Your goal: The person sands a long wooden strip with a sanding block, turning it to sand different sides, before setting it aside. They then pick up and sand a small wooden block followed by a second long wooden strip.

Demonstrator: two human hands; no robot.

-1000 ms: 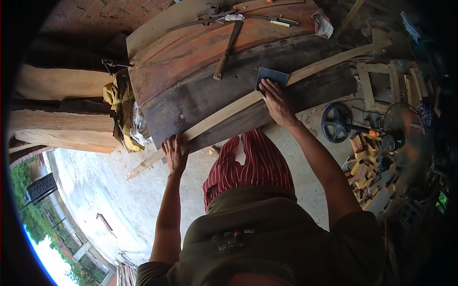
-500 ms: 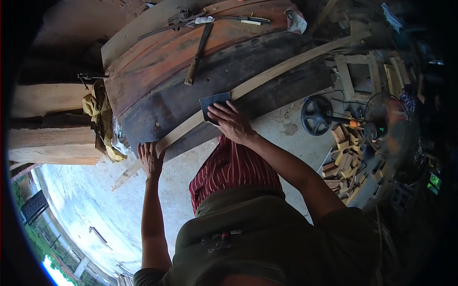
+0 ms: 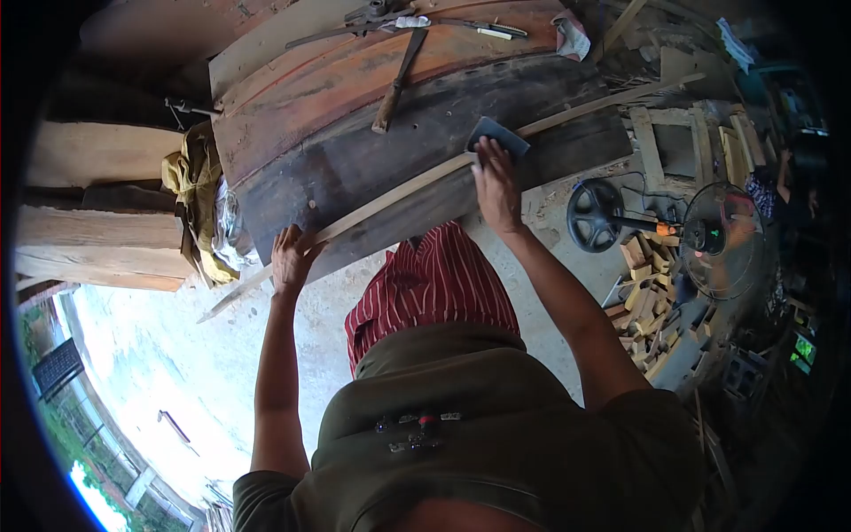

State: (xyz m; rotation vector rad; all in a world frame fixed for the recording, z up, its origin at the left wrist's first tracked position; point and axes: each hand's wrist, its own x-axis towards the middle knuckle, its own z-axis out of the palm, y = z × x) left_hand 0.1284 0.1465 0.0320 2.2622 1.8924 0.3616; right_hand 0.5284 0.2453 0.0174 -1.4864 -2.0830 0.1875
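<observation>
A long, thin wooden strip [image 3: 381, 206] lies aslant across the dark workbench top [image 3: 355, 173], its near-left end jutting past the bench edge. My left hand [image 3: 291, 259] is closed around the strip close to that edge. Farther right along the wood, my right hand [image 3: 498, 188] presses a dark sheet of sandpaper [image 3: 505, 139] onto it, fingers on the sheet's lower left part. The strip under the sandpaper is hidden. Beyond the strip rests a chisel-like tool with a wooden handle [image 3: 387, 108] and a long dark blade.
Along the bench's far side lie a white-handled tool [image 3: 495, 33] and a crumpled paper piece [image 3: 572, 37]. A yellow sack [image 3: 191, 177] hangs at the left by thick boards [image 3: 97, 230]. To the right stand a fan [image 3: 722, 235] and a pile of wood offcuts [image 3: 647, 297].
My right hand and the sandpaper have slid up and right along the strip. The strip now shows a narrower face. My left hand still holds it, and the view has shifted slightly.
</observation>
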